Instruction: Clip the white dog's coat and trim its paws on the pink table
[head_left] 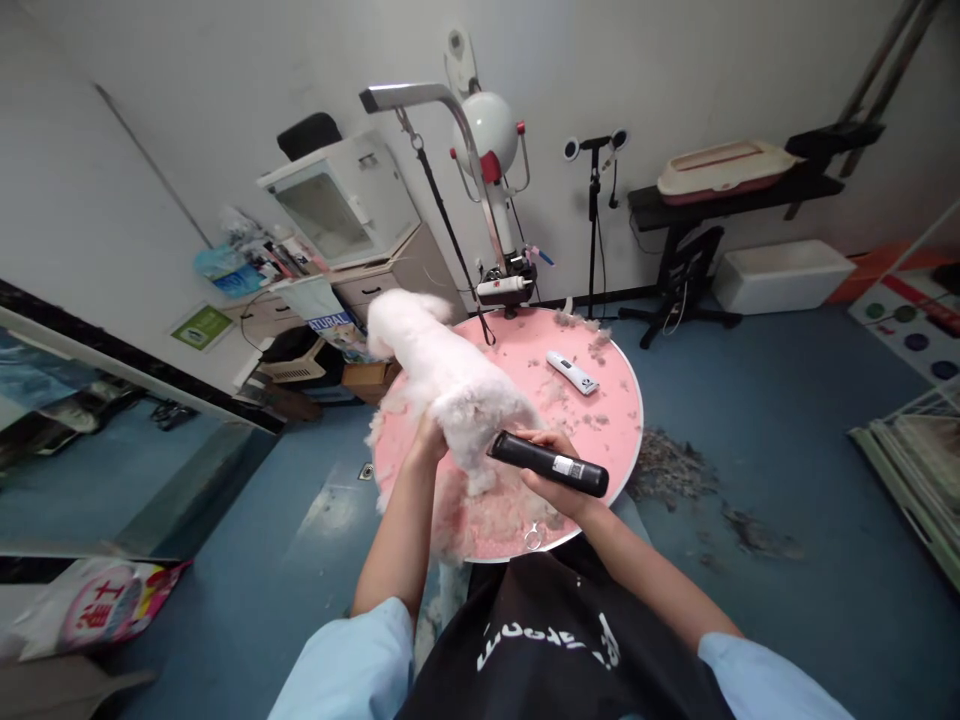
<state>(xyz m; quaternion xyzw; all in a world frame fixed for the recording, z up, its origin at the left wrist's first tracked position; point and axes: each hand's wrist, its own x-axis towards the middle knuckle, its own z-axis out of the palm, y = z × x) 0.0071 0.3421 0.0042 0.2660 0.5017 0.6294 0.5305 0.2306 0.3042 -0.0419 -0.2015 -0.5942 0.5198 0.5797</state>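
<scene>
So, blue floor (787,390), round pink table (616,425) in front of the person, loose fur scattered over the top. Metal arm (472,125) rises at the far edge, dark strap (444,215) hanging from it.

Next down: white dog (461,365) on the table, head end away from the person and off to their left, rump nearest. Its hindquarters sit between the two hands, just beyond them. Gray fur pile (670,468) on the floor, right of the table.

Left hand (430,438): against the dog's left rear side. Fingers mostly lost in the coat, can't tell how far they close or whether they grip.

Right hand (553,470): wrapped round black clipper (551,464), fingers on one side, rest of the hand on the other. Clipper head is right at the rump fur; can't tell if it's touching.

White clipper (572,372) lies loose beyond the right hand. Smallest: metal finger rings (533,537) near the table's close edge.
</scene>
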